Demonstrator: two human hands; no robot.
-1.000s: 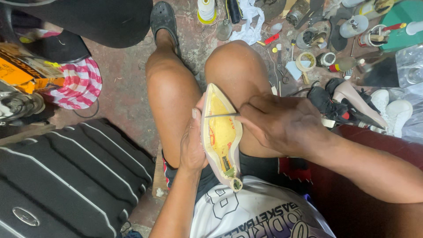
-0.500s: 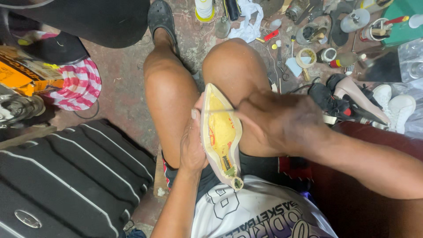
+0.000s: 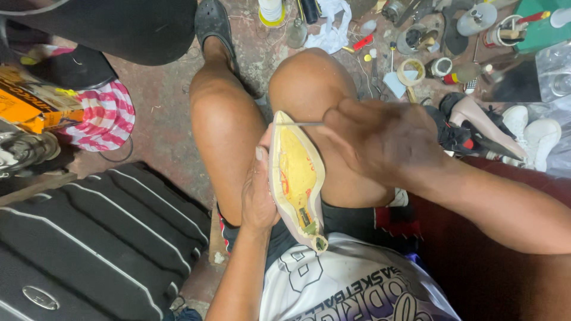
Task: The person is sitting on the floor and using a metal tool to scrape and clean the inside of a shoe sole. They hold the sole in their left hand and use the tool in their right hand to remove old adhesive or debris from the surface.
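Left hand [image 3: 257, 196] clasped the upturned shoe sole [image 3: 296, 178] between the knees, long axis running near to far. Right hand [image 3: 380, 139], fingers pinched on a thin metal tool [image 3: 300, 124], met the far toe from the right.

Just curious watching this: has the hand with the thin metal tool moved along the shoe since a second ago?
Yes, slightly. The right hand slid toward the knee, bringing the tool from mid-sole to the pointed toe of the shoe.

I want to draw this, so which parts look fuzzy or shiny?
Head view: the right hand is smeared by motion blur; the left hand and the yellow shoe sole it holds are sharper; the knees catch soft glare; the black suitcase lies dim, and edges bend slightly.
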